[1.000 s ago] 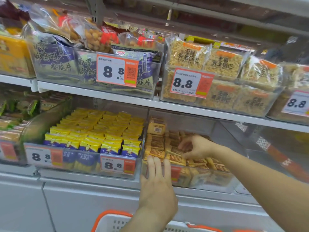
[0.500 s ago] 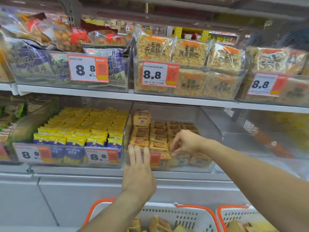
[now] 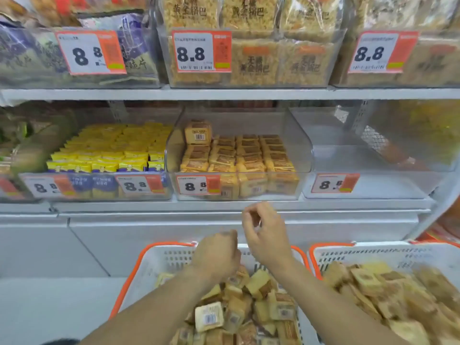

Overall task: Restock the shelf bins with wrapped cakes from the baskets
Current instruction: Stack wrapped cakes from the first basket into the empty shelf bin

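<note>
So the shelf (image 3: 224, 94) is sitting up above both hands, and the clear bin (image 3: 239, 155) straight ahead of them is holding neat rows of wrapped cakes (image 3: 236, 155), with one cake (image 3: 198, 132) standing up at the back left corner. Left of that bin, yellow packets (image 3: 117, 150) are filling their own bin, and off to the right an empty-looking clear bin (image 3: 368, 170) is sitting with its price tag (image 3: 334, 183). Right under the hands, a white basket (image 3: 154, 265) with an orange rim is carrying a loose pile of cakes (image 3: 249, 312). A second basket (image 3: 388, 255) is sitting to the right of the right hand, also piled with cakes.

The left hand (image 3: 216, 255) is hanging over the basket with fingers curled under, and I can't tell if it's holding anything. The right hand (image 3: 266, 235) is hovering just beside it, slightly higher, fingers loosely curled and gripping nothing.
</note>
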### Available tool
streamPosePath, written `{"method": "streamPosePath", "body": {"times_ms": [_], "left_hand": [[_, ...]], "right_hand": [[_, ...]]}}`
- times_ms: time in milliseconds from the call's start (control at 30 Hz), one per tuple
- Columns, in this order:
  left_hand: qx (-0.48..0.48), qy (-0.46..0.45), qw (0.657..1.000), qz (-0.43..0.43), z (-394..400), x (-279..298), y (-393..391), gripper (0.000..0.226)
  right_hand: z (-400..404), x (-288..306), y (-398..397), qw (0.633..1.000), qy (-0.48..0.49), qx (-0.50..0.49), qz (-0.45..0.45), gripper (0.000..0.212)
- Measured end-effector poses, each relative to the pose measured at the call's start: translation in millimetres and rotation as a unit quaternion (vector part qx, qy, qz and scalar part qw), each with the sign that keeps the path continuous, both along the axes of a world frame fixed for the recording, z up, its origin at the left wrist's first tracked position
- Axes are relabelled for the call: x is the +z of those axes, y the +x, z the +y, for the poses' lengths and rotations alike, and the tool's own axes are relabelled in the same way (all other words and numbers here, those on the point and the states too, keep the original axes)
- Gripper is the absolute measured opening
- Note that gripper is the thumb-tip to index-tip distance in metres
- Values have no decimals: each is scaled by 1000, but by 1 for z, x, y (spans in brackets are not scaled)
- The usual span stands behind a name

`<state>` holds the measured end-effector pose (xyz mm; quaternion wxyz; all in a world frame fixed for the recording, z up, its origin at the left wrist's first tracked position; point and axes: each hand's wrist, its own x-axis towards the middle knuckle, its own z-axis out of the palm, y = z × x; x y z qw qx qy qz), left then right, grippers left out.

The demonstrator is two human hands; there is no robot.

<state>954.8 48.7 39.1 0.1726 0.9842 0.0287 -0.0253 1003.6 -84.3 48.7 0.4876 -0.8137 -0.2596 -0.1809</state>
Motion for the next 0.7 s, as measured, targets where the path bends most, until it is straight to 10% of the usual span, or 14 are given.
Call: {"method": "streamPosePath", "body": {"times_ms": [233, 400, 700], "left_hand": [[72, 49, 941, 327, -14, -159, -107, 59], [72, -6, 927, 367, -31, -189, -134, 74], [76, 37, 948, 307, -41, -188, -110, 68]], "right_hand": [[-68, -169, -61, 835, -389, 69, 383, 14], [-87, -202, -112, 700, -493, 159, 492, 49], [-42, -214, -132, 768, -412, 113, 477, 60]]}}
